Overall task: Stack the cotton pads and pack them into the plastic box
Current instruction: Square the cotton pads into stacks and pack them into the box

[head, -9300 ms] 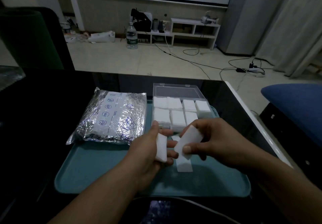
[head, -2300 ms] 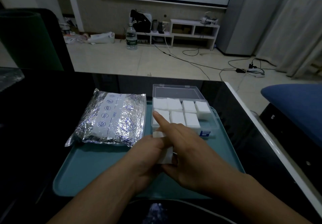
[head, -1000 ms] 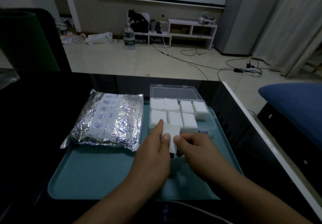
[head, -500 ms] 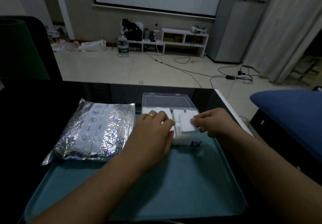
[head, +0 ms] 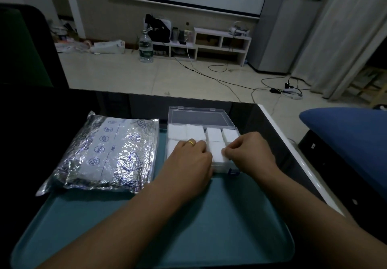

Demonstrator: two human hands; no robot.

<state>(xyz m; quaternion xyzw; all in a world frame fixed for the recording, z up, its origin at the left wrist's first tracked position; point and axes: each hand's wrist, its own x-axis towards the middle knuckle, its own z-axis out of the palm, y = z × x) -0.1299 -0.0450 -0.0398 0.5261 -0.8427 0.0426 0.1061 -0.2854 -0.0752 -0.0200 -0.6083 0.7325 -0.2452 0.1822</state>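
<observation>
A clear plastic box (head: 199, 118) with its lid laid back sits at the far side of the teal tray (head: 163, 233). Its compartments hold stacks of white cotton pads (head: 195, 133). Both hands are over the box's near row. My right hand (head: 250, 153) has curled fingers pinching the edge of a pad stack (head: 217, 153) in a near compartment. My left hand (head: 188, 159), wearing a gold ring, lies curled over the near-left compartments, its fingertips against the same stack. What the left fingers do underneath is hidden.
A silver foil pack (head: 106, 155) of pads lies on the tray to the left of the box. The tray rests on a black glass table (head: 270, 134) whose white right edge is close. A blue cushion (head: 347, 134) is at the right.
Over the last second both hands carried the gathered pad stack from the tray's middle forward to the box. The stack now sits down in a near compartment, lower than half a second ago.
</observation>
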